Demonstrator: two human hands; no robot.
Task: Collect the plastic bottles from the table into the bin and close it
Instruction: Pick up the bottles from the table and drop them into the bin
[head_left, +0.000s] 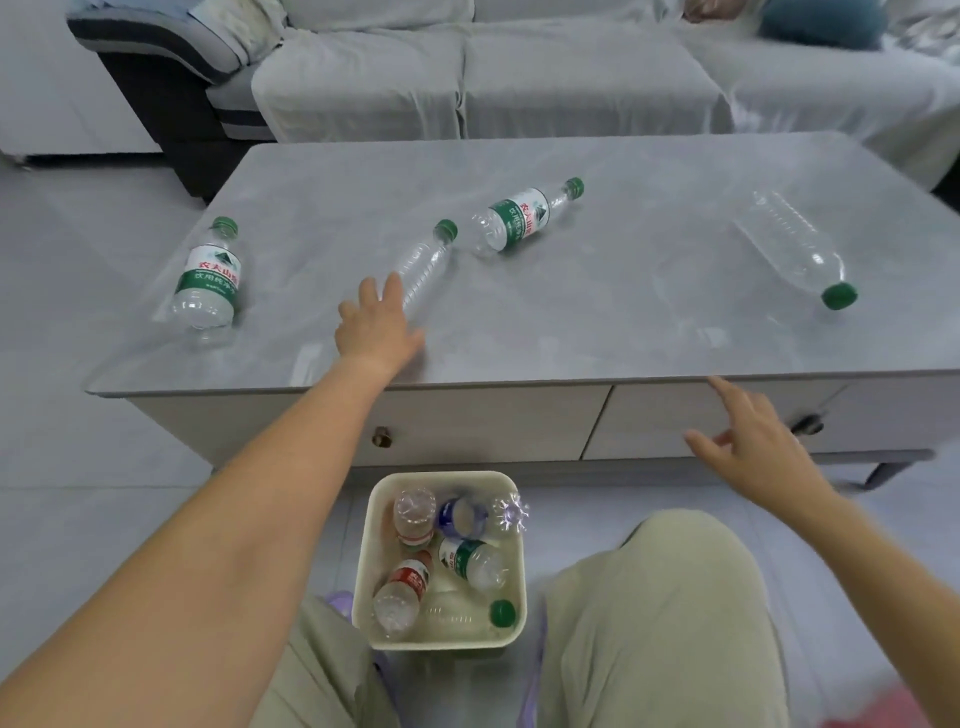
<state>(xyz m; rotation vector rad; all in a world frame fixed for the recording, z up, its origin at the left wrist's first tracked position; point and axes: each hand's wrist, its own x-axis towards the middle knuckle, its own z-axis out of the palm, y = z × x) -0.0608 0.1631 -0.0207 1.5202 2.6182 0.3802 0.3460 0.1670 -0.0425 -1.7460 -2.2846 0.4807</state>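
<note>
Several clear plastic bottles with green caps lie on the grey table (597, 312): a labelled one (208, 280) at the left, an unlabelled one (423, 265) in the middle, a labelled one (519, 218) behind it, and an unlabelled one (795, 249) at the right. My left hand (376, 325) is stretched over the table, fingers apart, its fingertips touching the base of the middle unlabelled bottle. My right hand (753, 441) hovers open in front of the table's edge, holding nothing. The cream bin (363, 571) stands on the floor between my knees, with several bottles inside.
A grey sofa (519, 78) runs behind the table. The table front has two drawers with round knobs (382, 437). My knees in beige trousers (665, 613) flank the bin. No bin lid is in sight.
</note>
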